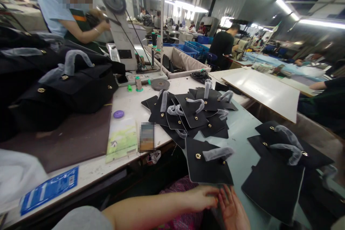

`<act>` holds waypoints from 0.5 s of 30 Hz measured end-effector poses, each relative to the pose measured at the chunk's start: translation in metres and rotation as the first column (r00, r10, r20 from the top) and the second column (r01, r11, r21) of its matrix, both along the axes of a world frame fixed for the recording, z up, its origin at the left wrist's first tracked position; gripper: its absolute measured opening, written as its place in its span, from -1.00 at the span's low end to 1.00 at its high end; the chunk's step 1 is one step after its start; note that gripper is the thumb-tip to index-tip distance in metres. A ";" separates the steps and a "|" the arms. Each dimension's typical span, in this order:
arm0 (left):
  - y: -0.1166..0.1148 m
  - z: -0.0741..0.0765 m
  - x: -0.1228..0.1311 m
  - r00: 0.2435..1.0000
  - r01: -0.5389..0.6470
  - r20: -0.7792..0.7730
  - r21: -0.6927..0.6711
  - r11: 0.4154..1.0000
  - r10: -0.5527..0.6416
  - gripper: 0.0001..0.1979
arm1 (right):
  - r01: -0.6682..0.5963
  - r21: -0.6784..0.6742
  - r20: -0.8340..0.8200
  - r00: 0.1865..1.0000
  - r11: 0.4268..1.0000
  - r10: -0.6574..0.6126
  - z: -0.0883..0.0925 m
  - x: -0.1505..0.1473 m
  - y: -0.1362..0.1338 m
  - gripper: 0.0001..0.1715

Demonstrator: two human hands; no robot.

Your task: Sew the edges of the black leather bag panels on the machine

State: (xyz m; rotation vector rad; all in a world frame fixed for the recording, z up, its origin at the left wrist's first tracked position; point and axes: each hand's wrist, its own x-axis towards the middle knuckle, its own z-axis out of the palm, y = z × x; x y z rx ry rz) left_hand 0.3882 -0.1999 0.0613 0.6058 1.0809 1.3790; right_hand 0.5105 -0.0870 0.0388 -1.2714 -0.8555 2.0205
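Just below the near edge of a black bag panel (208,163), my left hand (201,197) reaches in from the left with its fingers stretched out and a little apart. My right hand (233,206) is beside it, palm showing and fingers extended, the fingertips of both hands close together. I see nothing held in either. The panel lies flat on a pale green table (239,143), with a gold ring fitting and a handle (218,153) wrapped in cloudy plastic. Further off is a heap of similar black panels (194,111) with wrapped handles.
More black panels (275,183) lie to the right. On the left are black bags (78,90), a blue packet (50,189), a purple disc (118,114) and a thread spool (138,84). A machine (121,39) stands behind, with a person (64,18) beside it.
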 end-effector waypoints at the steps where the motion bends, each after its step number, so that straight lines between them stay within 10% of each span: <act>1: -0.010 -0.004 0.005 0.991 0.115 -0.074 -0.009 0.993 -0.115 -0.53 | 0.041 0.042 0.023 0.999 0.998 -0.042 0.001 -0.004 0.003 -0.36; 4: -0.039 -0.010 0.008 0.974 0.194 -0.110 -0.058 0.979 -0.199 -0.63 | 0.046 0.179 0.116 0.991 0.983 -0.068 -0.001 -0.005 0.005 -0.32; 7: -0.052 0.000 -0.018 0.949 -0.192 -0.266 -0.069 0.979 0.167 -0.70 | -0.086 0.180 0.198 0.979 0.980 0.050 -0.005 0.005 -0.009 -0.18; 11: -0.052 0.033 -0.067 0.629 -0.571 -0.595 0.083 0.817 0.500 -0.77 | -0.182 0.250 0.286 0.952 0.951 0.108 -0.008 0.016 -0.038 -0.12; 15: -0.063 0.083 -0.076 0.442 -0.436 -0.669 0.421 0.795 0.597 -0.78 | -0.465 0.665 0.456 0.872 0.584 0.176 -0.011 0.006 -0.052 -0.32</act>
